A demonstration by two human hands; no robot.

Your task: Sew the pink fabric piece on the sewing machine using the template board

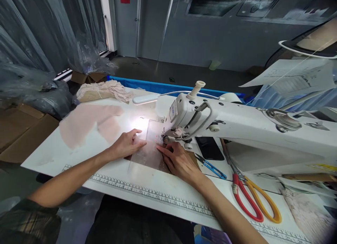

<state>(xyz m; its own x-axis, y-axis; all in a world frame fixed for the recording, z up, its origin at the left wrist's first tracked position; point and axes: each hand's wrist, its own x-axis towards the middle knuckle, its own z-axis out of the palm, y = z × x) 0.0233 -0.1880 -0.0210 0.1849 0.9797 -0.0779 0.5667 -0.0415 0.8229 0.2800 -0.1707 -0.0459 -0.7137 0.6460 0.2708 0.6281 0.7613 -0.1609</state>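
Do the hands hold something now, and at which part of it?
Nothing is gripped. The left hand and right hand both press flat on the thin brown fabric piece, at its left and right sides, beside the white sewing machine.

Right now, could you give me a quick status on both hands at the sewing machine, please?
Left hand and right hand flat on the brown fabric piece by the needle. Blue snips and red-and-orange scissors lie right, clear of it.

Fabric piece (147,154) is laid on the table (110,180) before the sewing machine (237,128), between both hands. Thread snips (210,165) and scissors (252,198) are placed right; lace bundle (104,90) behind left.
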